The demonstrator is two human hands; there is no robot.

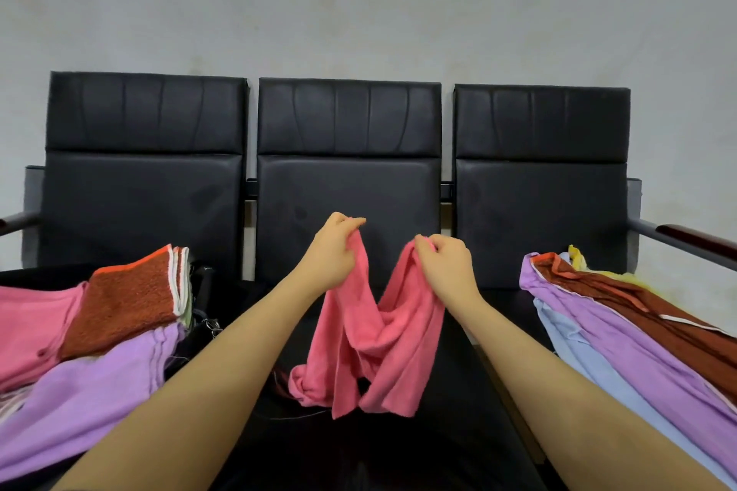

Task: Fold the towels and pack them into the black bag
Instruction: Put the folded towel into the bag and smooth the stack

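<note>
Pink towel (373, 335), held up in front of the centre seat (349, 207) of a black three-seat bench: upper edge gathered at two points, mid part sagging in a V between them, lower ends hanging crumpled over the dark surface below. Left hand (333, 251): fingers curled, pinching the towel's upper left corner, slightly higher than the other hand. Right hand (448, 261): fingers curled, pinching the upper right corner, w/ thumb on top. Hands near each other but apart. Left of the pink towel: folded stack (119, 315), incl. a rust-brown towel w/ orange edge on top, a lilac one and a pink one beneath; dark object under the stack, poss. the black bag, cannot tell. Right of the pink towel: loose pile (622, 331), unfolded, of lilac, pale blue, rust-brown and yellow cloth. Behind the bench: grey wall (359, 0).
</note>
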